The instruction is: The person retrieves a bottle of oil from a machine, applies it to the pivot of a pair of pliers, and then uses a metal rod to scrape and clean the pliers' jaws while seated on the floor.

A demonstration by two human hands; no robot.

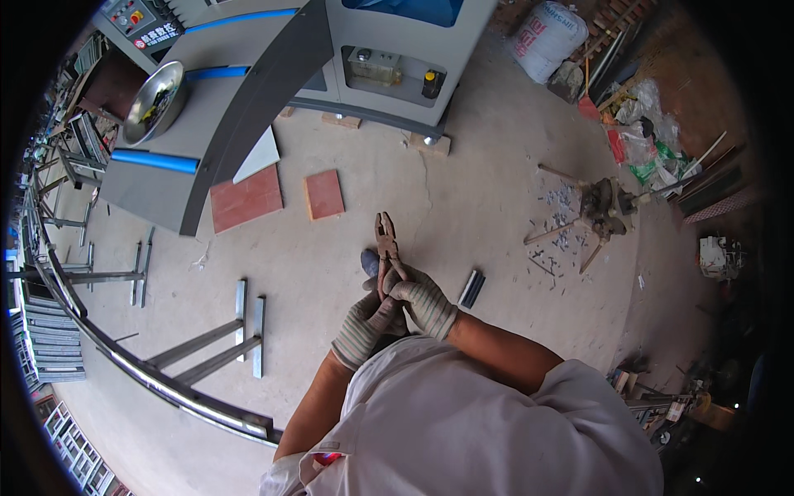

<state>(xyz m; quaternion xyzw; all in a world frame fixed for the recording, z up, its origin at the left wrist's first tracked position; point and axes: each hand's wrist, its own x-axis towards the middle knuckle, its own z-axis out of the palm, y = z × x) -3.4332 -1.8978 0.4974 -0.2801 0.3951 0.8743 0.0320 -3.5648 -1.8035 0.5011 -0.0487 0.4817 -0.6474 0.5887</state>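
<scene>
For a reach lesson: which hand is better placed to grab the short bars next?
Probably the right hand: it's nearer the bars; the left hand is farther off. Both hold the pliers, though.

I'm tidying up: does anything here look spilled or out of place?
Yes. Small scraps lie strewn on the floor around the stand at right, and crumpled plastic is heaped beyond it, like unswept litter. The pliers look rusty.
</scene>
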